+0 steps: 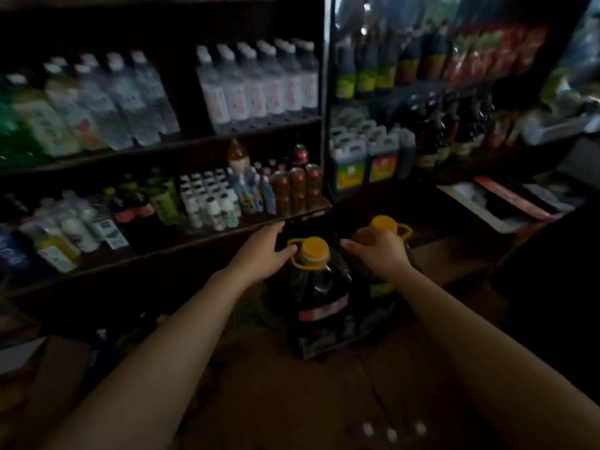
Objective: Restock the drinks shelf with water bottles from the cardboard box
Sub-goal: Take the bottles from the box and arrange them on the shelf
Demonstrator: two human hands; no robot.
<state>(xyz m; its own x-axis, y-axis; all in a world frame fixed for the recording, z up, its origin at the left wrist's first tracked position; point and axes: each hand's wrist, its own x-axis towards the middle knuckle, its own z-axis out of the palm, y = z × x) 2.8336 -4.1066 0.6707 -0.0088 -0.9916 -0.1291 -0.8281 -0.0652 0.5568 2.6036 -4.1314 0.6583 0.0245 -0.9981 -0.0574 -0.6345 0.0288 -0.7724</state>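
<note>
Three white bottle caps (392, 431) in the cardboard box (276, 401) lie nearest, probably light, slippery bottles best gripped mid-body, while left hand (263, 251) and right hand (378, 248) curl round jug handles (293, 254).

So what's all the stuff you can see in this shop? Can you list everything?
Big dark jugs with yellow caps: two, on the floor in front of the shelves, near one left, far one right.
Clear plastic water bottles with white caps: two rows, exact count blurred, upper shelf.
Small white bottles: many, lower shelf, middle.
Dark bottles with red dots: several, lower shelf, right end.
Square white canisters with yellow and red labels: several, right-hand shelving.
White bottle caps: three, bottom edge, in shadow.
Left hand: touching the near jug's yellow handle.
Right hand: grip on the far jug's top.
</note>
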